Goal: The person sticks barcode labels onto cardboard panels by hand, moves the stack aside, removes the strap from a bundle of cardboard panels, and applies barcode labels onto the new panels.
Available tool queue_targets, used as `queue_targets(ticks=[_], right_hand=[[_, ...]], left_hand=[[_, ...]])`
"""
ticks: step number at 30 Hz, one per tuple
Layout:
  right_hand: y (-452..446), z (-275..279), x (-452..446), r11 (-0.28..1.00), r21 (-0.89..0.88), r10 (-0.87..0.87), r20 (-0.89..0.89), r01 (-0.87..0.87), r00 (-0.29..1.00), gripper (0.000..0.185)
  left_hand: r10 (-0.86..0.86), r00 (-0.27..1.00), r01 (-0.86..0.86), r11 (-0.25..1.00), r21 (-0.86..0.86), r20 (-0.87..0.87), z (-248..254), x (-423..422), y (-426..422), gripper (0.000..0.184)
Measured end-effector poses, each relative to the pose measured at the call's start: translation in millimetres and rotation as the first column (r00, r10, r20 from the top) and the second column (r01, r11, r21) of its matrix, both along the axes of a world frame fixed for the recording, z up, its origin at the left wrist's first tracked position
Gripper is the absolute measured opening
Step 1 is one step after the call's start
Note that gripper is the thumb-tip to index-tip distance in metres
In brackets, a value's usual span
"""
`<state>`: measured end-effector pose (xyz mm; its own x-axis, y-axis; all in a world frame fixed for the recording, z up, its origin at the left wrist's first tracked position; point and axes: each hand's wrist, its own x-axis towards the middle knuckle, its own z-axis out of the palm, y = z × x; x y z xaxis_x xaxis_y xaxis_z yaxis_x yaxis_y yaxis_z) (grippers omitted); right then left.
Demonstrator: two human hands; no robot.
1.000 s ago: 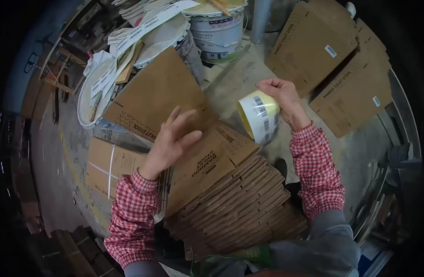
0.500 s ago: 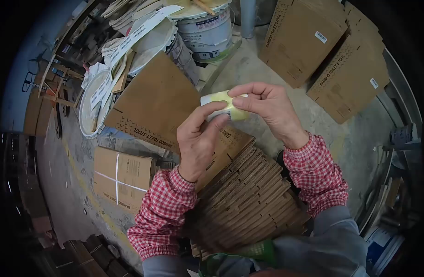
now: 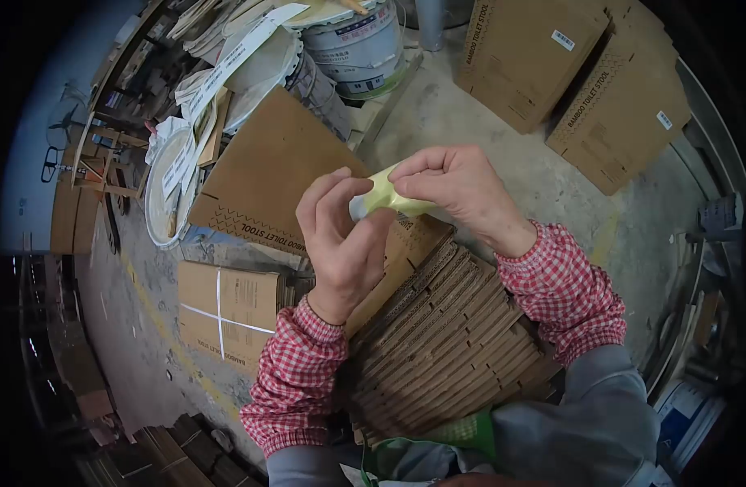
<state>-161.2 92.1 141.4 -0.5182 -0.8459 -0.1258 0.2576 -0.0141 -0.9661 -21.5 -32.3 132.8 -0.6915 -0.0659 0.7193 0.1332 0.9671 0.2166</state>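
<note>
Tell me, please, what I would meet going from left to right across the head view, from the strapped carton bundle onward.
Strapped carton bundle → left hand → yellowish label strip → right hand → rightmost carton.

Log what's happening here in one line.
left hand: holding label strip | right hand: pinching label strip | below: cardboard stack

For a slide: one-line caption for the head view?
Left hand and right hand pinch a yellow-and-white strip above a stack of flattened cardboard cartons.
</note>
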Motion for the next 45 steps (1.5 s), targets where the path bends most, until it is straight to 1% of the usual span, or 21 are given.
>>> queue_targets(ticks=[4, 8, 11, 13, 15, 17, 18, 22, 23, 27, 31, 33, 34, 35, 36, 37, 38, 40, 41, 44, 45], right_hand=[[-0.1, 0.5, -0.3, 1.000, 0.015, 0.023, 0.044, -0.024, 0.999, 0.021], [-3.8, -3.3, -3.5, 0.999, 0.048, -0.001, -0.009, 0.002, 1.000, 0.021], [-14.9, -28.6, -15.2, 0.986, 0.024, -0.163, -0.019, 0.164, 0.986, 0.018], [-16.7, -41.5, -30.9, 0.987, 0.027, -0.160, -0.018, 0.160, 0.987, 0.017], [-17.3, -43.0, -34.3, 0.992, 0.022, -0.125, 0.000, 0.125, 0.992, 0.017], [-17.7, -36.6, -26.6, 0.996, 0.031, -0.084, -0.026, 0.085, 0.996, 0.017], [-16.7, -30.7, -22.5, 0.997, 0.041, -0.060, -0.056, 0.062, 0.997, 0.017], [-19.6, -29.9, -16.6, 0.994, 0.112, 0.002, -0.105, 0.010, 0.994, 0.018], [-19.4, -32.0, -16.0, 0.998, 0.061, -0.017, -0.129, 0.025, 0.992, 0.018], [-17.5, -32.3, -18.8, 0.995, 0.100, 0.013, -0.094, -0.003, 0.995, 0.018], [-22.0, -44.0, -25.2, 0.991, 0.126, -0.032, -0.057, 0.039, 0.998, 0.017], [-25.6, -59.0, -36.5, 0.977, 0.165, -0.126, -0.060, 0.134, 0.990, 0.017], [-28.8, -68.4, -43.6, 0.955, 0.202, -0.210, -0.064, 0.219, 0.976, 0.017], [-28.7, -78.8, -52.9, 0.954, 0.166, -0.240, -0.075, 0.249, 0.968, 0.018], [-28.1, -87.2, -62.0, 0.950, 0.140, -0.246, -0.211, 0.278, 0.946, 0.018], [-27.9, -90.6, -70.6, 0.948, 0.105, -0.251, -0.342, 0.302, 0.906, 0.018], [-29.3, -94.0, -79.1, 0.952, 0.102, -0.195, -0.523, 0.288, 0.830, 0.018], [-25.9, -63.7, -70.9, 0.974, 0.217, 0.147, -0.411, -0.061, 0.900, 0.022], [-32.8, -68.5, -69.2, 0.966, 0.127, 0.258, -0.372, -0.227, 0.892, 0.024], [-56.8, -66.2, -53.6, 0.944, 0.021, 0.304, -0.453, -0.330, 0.838, 0.025], [-67.9, -68.6, -48.5, 0.945, 0.005, 0.309, -0.353, -0.328, 0.883, 0.024]], left_hand=[[-0.017, 0.999, 0.019, 0.999, 0.046, -0.043, -4.9, 6.0, 0.7, 0.018], [-0.027, 0.999, 0.020, 0.988, -0.154, -0.041, -1.0, 15.2, -2.8, 0.021], [-0.020, 1.000, 0.022, 0.980, -0.197, 0.011, 7.0, 23.5, 4.9, 0.024], [0.033, 0.999, -0.032, 0.998, 0.060, -0.007, 9.2, 24.2, 5.2, 0.025], [0.095, 0.995, -0.096, 0.991, 0.094, 0.019, 15.7, 15.9, 1.1, 0.026], [0.155, 0.971, -0.168, 0.984, 0.059, 0.182, 16.3, 5.0, -5.0, 0.028], [0.138, 0.976, -0.134, 0.990, -0.035, 0.170, 11.9, -0.6, -8.7, 0.032], [0.120, 0.974, -0.107, 0.991, -0.075, 0.192, 4.1, -14.4, -7.4, 0.025], [0.113, 0.974, -0.101, 0.992, -0.069, 0.196, 1.9, -15.6, -6.7, 0.025], [0.025, 0.984, 0.006, 0.985, -0.172, 0.176, -5.0, -17.6, -4.6, 0.018], [-0.074, 0.982, 0.088, 0.994, -0.072, 0.176, -4.4, -9.5, 0.4, 0.021], [-0.080, 0.982, 0.056, 0.988, 0.146, 0.169, 1.5, -1.5, 0.4, 0.023], [-0.048, 0.983, -0.004, 0.960, 0.281, 0.178, 2.1, 3.9, -2.9, 0.018], [-0.048, 0.989, -0.051, 0.784, 0.619, 0.143, -1.3, 8.6, -7.5, 0.014], [-0.029, 0.994, -0.077, 0.494, 0.866, 0.105, -3.4, 13.8, -13.1, 0.011], [-0.001, 0.998, -0.052, 0.330, 0.943, 0.056, 2.5, 14.0, -16.0, 0.006], [0.022, 0.998, -0.057, 0.344, 0.937, 0.053, 2.9, 13.6, -22.0, 0.006], [0.018, 1.000, 0.020, 0.236, 0.972, -0.025, -5.0, 11.5, -38.8, 0.008], [0.011, 0.999, 0.049, 0.163, 0.985, -0.052, -13.7, 11.5, -46.6, 0.009], [0.035, 0.996, 0.071, 0.137, 0.988, -0.076, -29.4, 6.8, -62.0, 0.010], [0.040, 0.996, 0.074, 0.109, 0.991, -0.079, -33.1, 6.0, -65.1, 0.011]])
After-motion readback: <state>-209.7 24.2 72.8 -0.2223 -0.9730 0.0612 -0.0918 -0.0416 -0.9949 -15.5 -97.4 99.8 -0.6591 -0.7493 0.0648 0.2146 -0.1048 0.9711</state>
